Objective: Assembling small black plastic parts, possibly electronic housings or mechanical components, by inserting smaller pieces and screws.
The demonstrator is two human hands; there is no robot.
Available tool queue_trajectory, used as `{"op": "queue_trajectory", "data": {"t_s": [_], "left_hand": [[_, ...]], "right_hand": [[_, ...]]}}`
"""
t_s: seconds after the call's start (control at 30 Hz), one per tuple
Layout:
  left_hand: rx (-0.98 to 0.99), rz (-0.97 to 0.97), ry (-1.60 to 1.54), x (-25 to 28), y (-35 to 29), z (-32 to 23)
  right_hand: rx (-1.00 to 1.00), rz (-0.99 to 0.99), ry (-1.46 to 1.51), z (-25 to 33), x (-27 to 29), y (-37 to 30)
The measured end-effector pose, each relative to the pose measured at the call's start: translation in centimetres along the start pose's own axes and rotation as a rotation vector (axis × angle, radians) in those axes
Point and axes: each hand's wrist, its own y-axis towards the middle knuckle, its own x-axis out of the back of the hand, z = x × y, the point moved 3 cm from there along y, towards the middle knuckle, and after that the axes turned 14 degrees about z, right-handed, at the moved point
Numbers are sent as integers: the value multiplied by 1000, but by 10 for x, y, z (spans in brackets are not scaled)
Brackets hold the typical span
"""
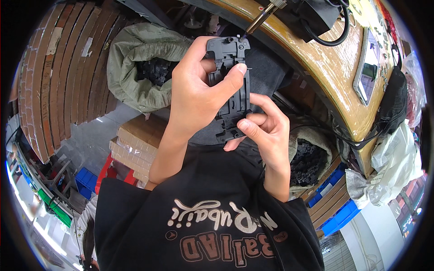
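Observation:
My left hand (pixel 192 92) is closed round the upper half of a long black moulded plastic housing (pixel 234 97), its thumb lying across the front. Slots, ribs and round posts show on the housing's face. At its lower end my right hand (pixel 269 128) grips the edge between thumb and bent fingers; some fingertips are hidden behind it. A powered screwdriver's metal shaft (pixel 260 21) slants down from the top, its thin bit meeting the housing's upper right corner by a small screw (pixel 242 46).
An open woven sack (pixel 131 49) of black parts stands at left, another sack (pixel 309 156) at right. Stacked flat cardboard (pixel 58 77) and a carton (pixel 135 147) are on the left. A wooden bench (pixel 316 58) curves along the right, carrying a phone-like device (pixel 367 72) and a black cable (pixel 332 43).

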Motion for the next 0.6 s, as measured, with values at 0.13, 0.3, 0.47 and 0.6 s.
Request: {"op": "queue_trajectory", "data": {"t_s": [0.13, 0.3, 0.47, 0.6], "left_hand": [[-11, 12, -5, 2, 1, 2], [23, 11, -57, 4, 5, 5], [-16, -3, -45, 3, 7, 3], [-26, -8, -38, 3, 7, 2]], "right_hand": [[-10, -7, -8, -1, 1, 1], [-13, -15, 3, 0, 4, 6], [-4, -6, -18, 3, 3, 7], [-8, 1, -27, 4, 2, 7]]}}
